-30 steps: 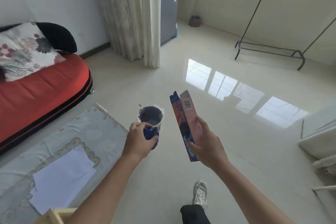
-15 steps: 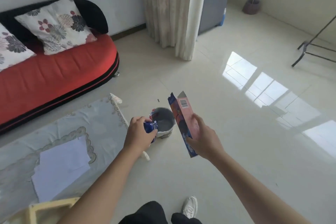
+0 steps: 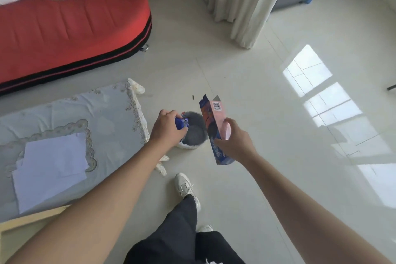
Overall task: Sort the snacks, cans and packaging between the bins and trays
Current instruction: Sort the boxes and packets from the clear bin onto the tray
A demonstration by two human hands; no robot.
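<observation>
l hand (image 3: 168, 127) is curled tight round a crumpled blue wrapper (image 3: 181, 123) just over the floor bin (image 3: 188, 146) (r hand (image 3: 230, 137) grips an open snack box (image 3: 211, 111) beside it), so prob best to centre it over the mouth & let go low.

Bin (image 3: 194, 135) on floor — beside table (image 3: 111, 113)
</observation>
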